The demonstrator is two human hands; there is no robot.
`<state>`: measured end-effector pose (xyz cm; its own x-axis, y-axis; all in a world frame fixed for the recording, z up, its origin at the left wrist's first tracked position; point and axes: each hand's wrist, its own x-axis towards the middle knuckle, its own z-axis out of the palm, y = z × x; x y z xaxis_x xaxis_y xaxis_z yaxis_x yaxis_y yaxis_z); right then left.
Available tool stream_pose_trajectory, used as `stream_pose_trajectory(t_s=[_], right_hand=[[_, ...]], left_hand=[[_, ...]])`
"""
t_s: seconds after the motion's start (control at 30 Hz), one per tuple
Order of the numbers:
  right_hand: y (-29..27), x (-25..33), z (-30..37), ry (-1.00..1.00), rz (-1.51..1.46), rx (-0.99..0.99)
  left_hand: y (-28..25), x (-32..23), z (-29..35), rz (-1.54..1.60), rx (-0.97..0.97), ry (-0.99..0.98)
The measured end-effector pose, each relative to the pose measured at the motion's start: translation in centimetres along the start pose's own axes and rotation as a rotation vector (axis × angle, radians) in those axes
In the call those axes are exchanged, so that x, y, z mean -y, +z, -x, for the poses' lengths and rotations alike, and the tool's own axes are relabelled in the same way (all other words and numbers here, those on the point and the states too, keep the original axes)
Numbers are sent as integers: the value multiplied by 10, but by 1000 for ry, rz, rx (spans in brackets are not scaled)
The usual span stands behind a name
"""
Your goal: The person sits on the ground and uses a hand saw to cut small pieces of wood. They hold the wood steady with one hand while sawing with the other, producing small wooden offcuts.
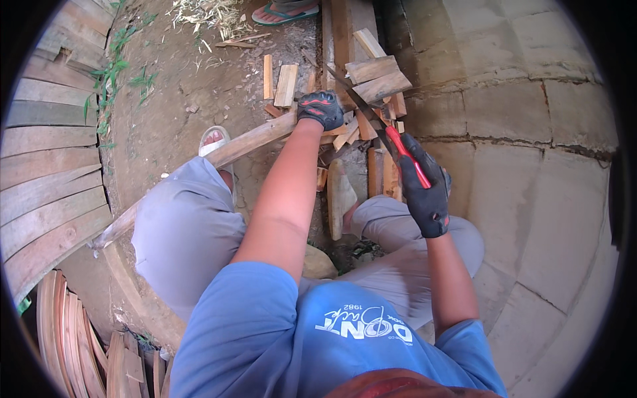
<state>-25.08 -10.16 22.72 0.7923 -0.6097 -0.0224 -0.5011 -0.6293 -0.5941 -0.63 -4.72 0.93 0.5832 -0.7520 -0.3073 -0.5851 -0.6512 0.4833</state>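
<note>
My left hand (320,109), in a black glove with red marks, is closed over a long wooden pole (255,142). The pole slants down to the lower left, past my knee. My right hand (424,189), gloved alike, grips the red handle (410,156) of what looks like a hand saw. Its dark blade (363,106) tapers away to the upper left, just right of my left hand. Near the blade lies a short wood block (383,86). Whether the teeth touch the wood, I cannot tell.
Cut wood pieces (286,86) litter the ground around my hands. A long timber (343,40) runs away at the top, beside another person's sandalled foot (286,13) and wood shavings (209,16). A block wall (507,109) rises at right; stacked planks (53,172) line the left.
</note>
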Motion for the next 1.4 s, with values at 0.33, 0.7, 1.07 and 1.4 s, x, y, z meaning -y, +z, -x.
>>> stream_pose_trajectory(t_s=[0.33,0.7,1.07,1.4], right_hand=[[-10,-14,-38,150,-264,-110],[-18,14,-35,190,-346,-157],[-4,-15,-61,28,-329,-297],[-12,-16,-60,-12,-383,-353]], left_hand=[[3,41,-49,-176,274,348],[10,-6,16,0,-129,-67],[-25,-1,3,59,116,5],[-36,14,-18,-98,286,170]])
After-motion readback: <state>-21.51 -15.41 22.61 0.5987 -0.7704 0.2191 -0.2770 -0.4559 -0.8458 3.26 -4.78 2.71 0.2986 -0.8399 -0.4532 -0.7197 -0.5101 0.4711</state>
